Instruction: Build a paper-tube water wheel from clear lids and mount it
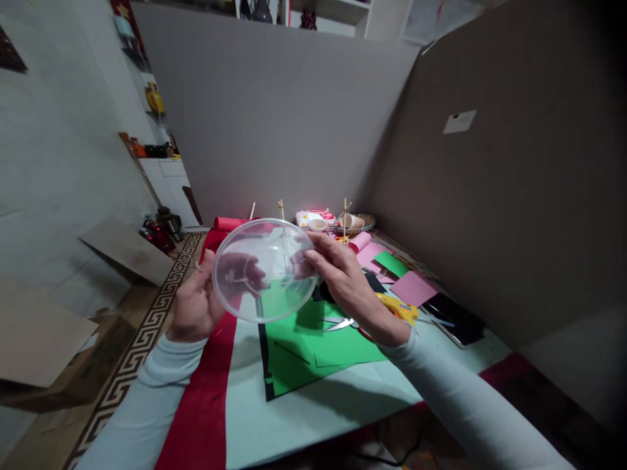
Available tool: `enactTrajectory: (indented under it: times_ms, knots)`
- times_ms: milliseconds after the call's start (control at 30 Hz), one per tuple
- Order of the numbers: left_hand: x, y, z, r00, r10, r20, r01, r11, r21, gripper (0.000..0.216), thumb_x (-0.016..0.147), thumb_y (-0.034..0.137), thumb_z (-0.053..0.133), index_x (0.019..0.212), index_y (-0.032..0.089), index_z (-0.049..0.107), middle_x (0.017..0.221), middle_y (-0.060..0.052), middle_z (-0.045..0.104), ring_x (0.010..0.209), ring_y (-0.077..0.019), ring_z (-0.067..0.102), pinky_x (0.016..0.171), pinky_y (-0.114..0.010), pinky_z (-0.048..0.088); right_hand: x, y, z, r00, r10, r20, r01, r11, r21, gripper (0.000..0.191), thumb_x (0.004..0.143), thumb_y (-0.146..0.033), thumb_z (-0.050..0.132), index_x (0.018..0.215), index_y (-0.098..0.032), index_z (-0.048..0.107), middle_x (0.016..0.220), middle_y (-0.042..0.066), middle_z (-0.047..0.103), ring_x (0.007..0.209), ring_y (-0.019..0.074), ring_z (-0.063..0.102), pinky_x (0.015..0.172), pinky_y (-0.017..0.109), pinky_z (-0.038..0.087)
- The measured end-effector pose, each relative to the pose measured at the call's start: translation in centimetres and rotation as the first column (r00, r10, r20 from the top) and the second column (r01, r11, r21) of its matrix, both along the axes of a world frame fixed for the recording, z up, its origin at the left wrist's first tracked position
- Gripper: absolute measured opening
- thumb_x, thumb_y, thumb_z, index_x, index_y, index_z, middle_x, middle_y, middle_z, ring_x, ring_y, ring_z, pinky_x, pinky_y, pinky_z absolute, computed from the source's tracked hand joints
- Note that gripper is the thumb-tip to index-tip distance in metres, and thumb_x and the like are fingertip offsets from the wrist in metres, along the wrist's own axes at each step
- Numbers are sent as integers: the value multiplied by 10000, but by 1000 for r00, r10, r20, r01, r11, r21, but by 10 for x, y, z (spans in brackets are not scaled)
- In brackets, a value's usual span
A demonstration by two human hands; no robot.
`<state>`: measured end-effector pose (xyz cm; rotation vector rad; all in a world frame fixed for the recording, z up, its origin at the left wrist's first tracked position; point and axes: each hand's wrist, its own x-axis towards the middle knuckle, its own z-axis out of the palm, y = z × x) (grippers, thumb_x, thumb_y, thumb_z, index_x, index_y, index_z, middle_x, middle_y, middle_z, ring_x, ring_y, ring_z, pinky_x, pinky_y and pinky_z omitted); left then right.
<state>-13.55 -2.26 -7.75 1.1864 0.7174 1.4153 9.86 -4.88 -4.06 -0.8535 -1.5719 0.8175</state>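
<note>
I hold a clear round plastic lid (274,261) up in front of me with both hands, above the table. My left hand (196,303) grips its left rim, fingers showing through the plastic. My right hand (343,277) grips its right rim, fingers curled on the edge. Below the lid a green paper sheet (313,349) lies on the pale table (294,418), with scissors (343,323) resting on it near my right wrist.
Red paper strip (206,398) runs along the table's left side. Pink sheets (414,287), a green piece (390,263), a yellow tool (399,307), a black phone (453,316), wooden skewers (344,219) and a basket (362,223) sit further back. Grey cardboard walls (490,196) enclose the table.
</note>
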Motion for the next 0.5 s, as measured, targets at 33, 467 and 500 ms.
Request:
enactTrajectory:
  times_ms: [33,467,500]
  knots:
    - [4,-12,4,981,-190,45,190,982,-4,604,982,649,457,997,157,809,938,-145,811,824,-310,753,684,-438,621,4,-4,-2,1000,-20,-10,20,1000,-17,243,984,-341,619,1184,-217,679,1127,75,765,1108,226,736,866,340,636]
    - [24,-65,19,798,-549,250,573,819,-33,631,930,537,595,1463,200,634,1494,-157,653,1414,-361,570,1150,-492,475,22,-33,-13,990,-45,-131,42,999,-31,209,987,-320,609,1148,-220,696,996,37,786,974,207,779,658,271,657]
    - [26,-66,19,801,-539,261,567,822,-42,608,946,524,574,1450,194,645,1482,-158,662,1389,-356,594,1144,-492,481,24,-35,-13,987,-44,-156,37,998,-47,214,988,-322,612,1159,-220,690,972,29,781,887,195,787,625,267,651]
